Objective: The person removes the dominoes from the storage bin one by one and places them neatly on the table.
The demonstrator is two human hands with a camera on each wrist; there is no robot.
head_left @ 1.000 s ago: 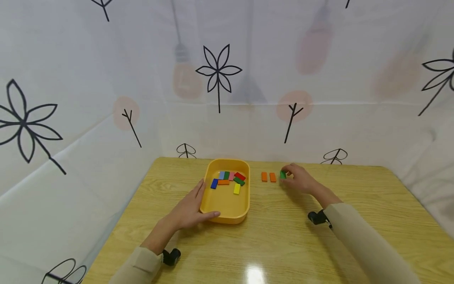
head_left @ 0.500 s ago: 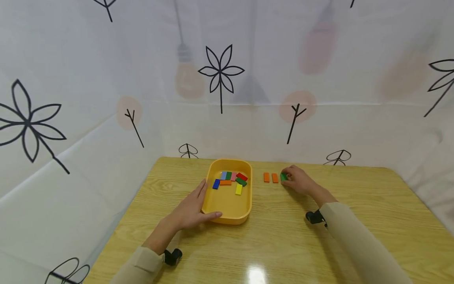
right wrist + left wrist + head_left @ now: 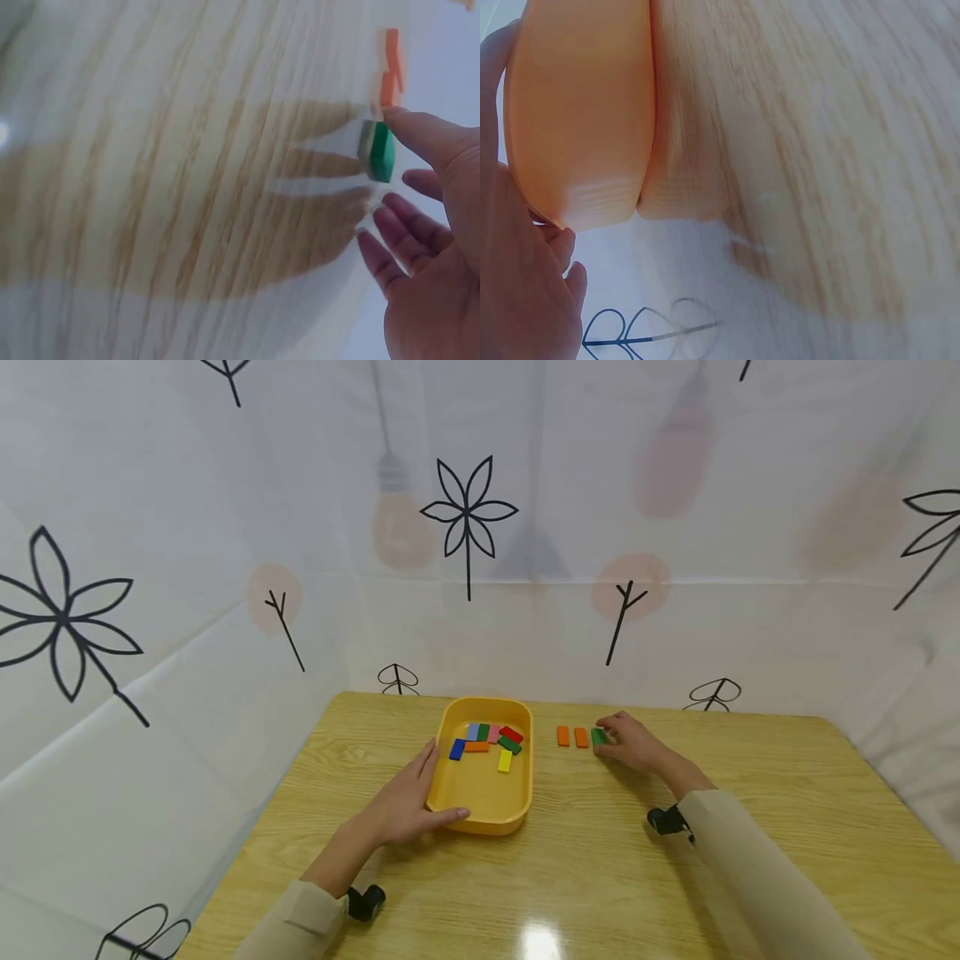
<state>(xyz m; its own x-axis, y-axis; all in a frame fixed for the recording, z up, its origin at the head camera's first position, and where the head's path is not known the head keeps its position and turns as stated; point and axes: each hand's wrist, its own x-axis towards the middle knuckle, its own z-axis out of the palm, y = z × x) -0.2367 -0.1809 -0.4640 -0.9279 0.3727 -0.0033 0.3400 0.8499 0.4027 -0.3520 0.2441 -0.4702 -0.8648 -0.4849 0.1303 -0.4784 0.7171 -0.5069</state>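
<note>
My left hand rests against the left side of a yellow plastic tray, its fingers straight along the rim and the thumb at the near corner. In the left wrist view the tray wall stands beside that hand. To the right of the tray, a green block lies flat on the table. My right hand is over it. In the right wrist view the thumb and fingers are spread on either side of the green block, apart from it. Two orange blocks lie in a row just left of it.
Inside the tray are several small blocks, among them a yellow block, a blue block and a red block. A patterned white cloth hangs behind the wooden table.
The green block, pinched and tilted by the right hand earlier, now lies flat beside the orange blocks, and the right fingers have loosened from it. The left hand stays at the tray.
</note>
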